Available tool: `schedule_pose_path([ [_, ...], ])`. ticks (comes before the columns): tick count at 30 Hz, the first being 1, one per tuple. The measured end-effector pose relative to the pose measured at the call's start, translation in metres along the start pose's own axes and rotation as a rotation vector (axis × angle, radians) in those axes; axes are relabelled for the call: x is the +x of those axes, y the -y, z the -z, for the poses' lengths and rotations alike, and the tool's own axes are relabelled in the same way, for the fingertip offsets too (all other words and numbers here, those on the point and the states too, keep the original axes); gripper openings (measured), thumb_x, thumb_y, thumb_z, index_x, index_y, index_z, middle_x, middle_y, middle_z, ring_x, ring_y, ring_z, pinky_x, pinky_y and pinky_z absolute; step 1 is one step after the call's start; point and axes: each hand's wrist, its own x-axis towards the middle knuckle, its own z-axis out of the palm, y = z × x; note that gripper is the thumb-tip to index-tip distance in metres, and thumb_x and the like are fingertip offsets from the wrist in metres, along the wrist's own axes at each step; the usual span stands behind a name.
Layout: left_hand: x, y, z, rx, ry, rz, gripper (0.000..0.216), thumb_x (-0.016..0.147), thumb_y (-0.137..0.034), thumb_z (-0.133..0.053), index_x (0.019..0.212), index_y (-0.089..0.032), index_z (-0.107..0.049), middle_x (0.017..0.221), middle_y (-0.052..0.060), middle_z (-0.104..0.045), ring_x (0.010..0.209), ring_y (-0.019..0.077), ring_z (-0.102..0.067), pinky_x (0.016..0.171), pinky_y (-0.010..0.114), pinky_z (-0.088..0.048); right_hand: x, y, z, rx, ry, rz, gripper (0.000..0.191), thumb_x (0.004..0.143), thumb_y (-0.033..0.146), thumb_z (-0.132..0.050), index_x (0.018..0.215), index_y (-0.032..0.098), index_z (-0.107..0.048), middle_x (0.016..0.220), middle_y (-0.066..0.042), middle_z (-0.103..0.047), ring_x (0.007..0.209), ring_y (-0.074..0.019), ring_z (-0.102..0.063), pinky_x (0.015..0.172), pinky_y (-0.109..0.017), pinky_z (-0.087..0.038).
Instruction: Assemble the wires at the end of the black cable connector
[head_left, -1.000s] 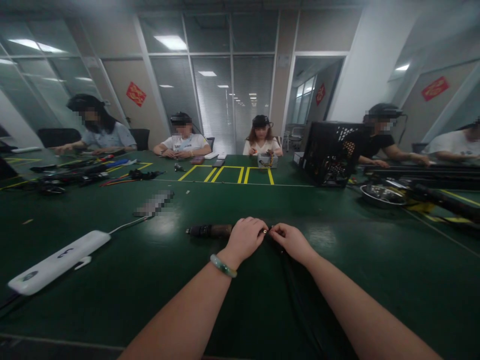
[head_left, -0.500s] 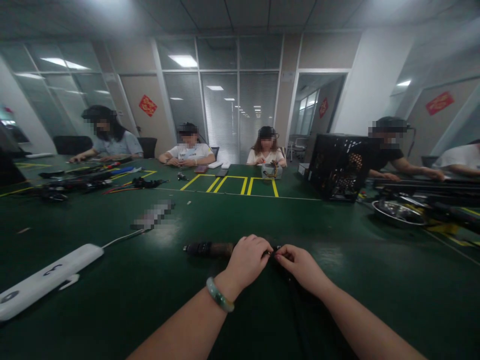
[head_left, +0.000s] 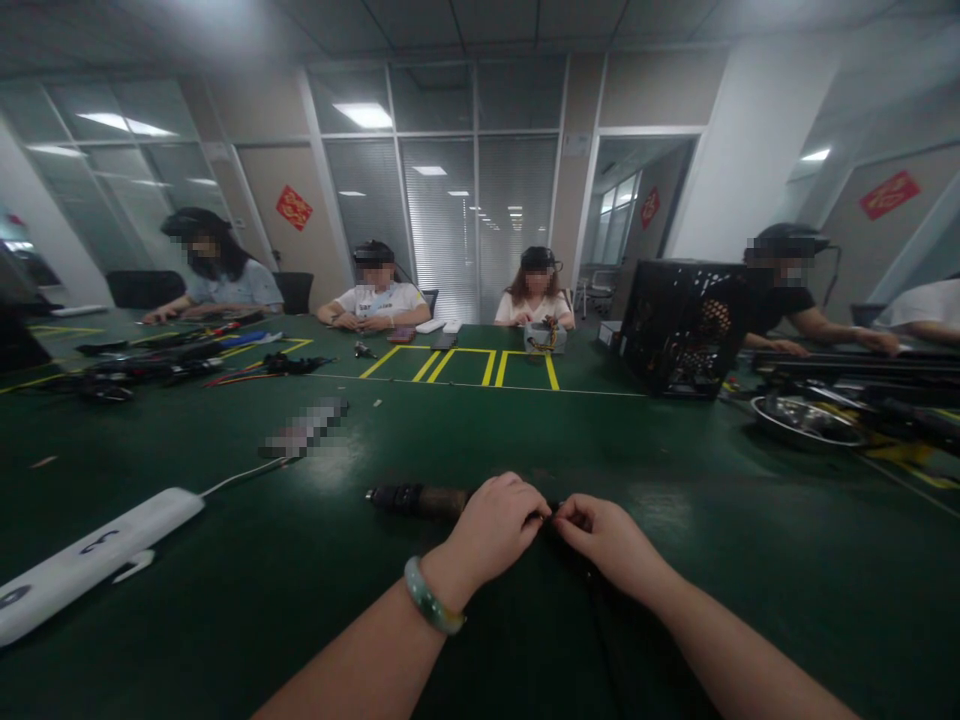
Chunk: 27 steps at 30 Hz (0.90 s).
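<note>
A dark electric screwdriver (head_left: 431, 502) lies sideways on the green table, its metal tip pointing left. My left hand (head_left: 499, 520), with a jade-like bangle (head_left: 433, 597) on the wrist, is wrapped over its rear part, and the fingers hide that end. Close beside it, my right hand (head_left: 589, 525) pinches the dark cable end at the back of the screwdriver. The fingertips of both hands nearly meet, so the exact joint cannot be made out. A thin black cable (head_left: 600, 620) runs from there over the table towards me.
At left lies a white power strip (head_left: 97, 555), its cord leading to a blurred device (head_left: 304, 428). Cables and tools (head_left: 150, 360) are heaped behind. At right stand a black computer case (head_left: 679, 330) and a metal bowl (head_left: 806, 425). Several people sit around the table.
My right hand has moved very slightly to the right, and the left fingers are curled a little more. The screwdriver has stayed in place; the view has shifted slightly.
</note>
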Motion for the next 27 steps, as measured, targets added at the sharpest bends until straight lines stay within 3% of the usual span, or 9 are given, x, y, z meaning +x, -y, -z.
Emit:
schedule_pose_path([
  [8, 0.001, -0.004, 0.001, 0.054, -0.025, 0.066, 0.016, 0.087, -0.023, -0.06, 0.103, -0.023, -0.061, 0.1, 0.001, -0.063, 0.096, 0.0197, -0.056, 0.084, 0.034, -0.044, 0.0, 0.002, 0.001, 0.009, -0.016, 0.009, 0.017, 0.087, 0.032, -0.055, 0.084, 0.02, -0.067, 0.079, 0.001, -0.069, 0.071, -0.0153, -0.062, 0.059, -0.023, -0.041],
  [13, 0.003, -0.005, -0.005, 0.089, -0.059, 0.078, 0.007, 0.087, -0.021, -0.06, 0.094, -0.022, -0.061, 0.094, 0.001, -0.063, 0.094, 0.0202, -0.056, 0.087, 0.037, -0.043, 0.005, -0.001, -0.002, 0.005, -0.064, 0.035, 0.015, 0.086, 0.03, -0.056, 0.085, 0.02, -0.067, 0.08, 0.0, -0.069, 0.072, -0.0157, -0.063, 0.062, -0.023, -0.042],
  [19, 0.001, -0.01, -0.012, 0.1, -0.162, 0.067, 0.012, 0.086, -0.014, -0.056, 0.092, -0.023, -0.06, 0.111, 0.0, -0.063, 0.109, 0.0184, -0.054, 0.112, 0.044, -0.024, 0.005, 0.0, -0.002, 0.03, -0.046, 0.036, 0.016, 0.087, 0.032, -0.056, 0.086, 0.02, -0.067, 0.08, 0.0, -0.069, 0.072, -0.0159, -0.063, 0.063, -0.024, -0.042],
  [24, -0.006, -0.013, -0.021, 0.181, -0.241, 0.231, 0.022, 0.086, -0.02, -0.057, 0.108, -0.024, -0.057, 0.129, 0.004, -0.054, 0.125, 0.0255, -0.043, 0.113, 0.055, -0.012, 0.004, 0.002, 0.0, 0.041, -0.026, 0.019, 0.016, 0.087, 0.032, -0.056, 0.085, 0.019, -0.066, 0.081, 0.0, -0.069, 0.07, -0.0156, -0.063, 0.061, -0.023, -0.043],
  [27, -0.007, -0.014, -0.025, 0.182, -0.241, 0.284, 0.023, 0.088, -0.023, -0.055, 0.111, -0.025, -0.056, 0.123, 0.004, -0.057, 0.121, 0.0278, -0.044, 0.11, 0.058, -0.013, 0.005, 0.0, -0.001, 0.035, -0.02, 0.006, 0.015, 0.086, 0.031, -0.057, 0.086, 0.019, -0.066, 0.08, 0.0, -0.069, 0.07, -0.0158, -0.063, 0.061, -0.023, -0.043],
])
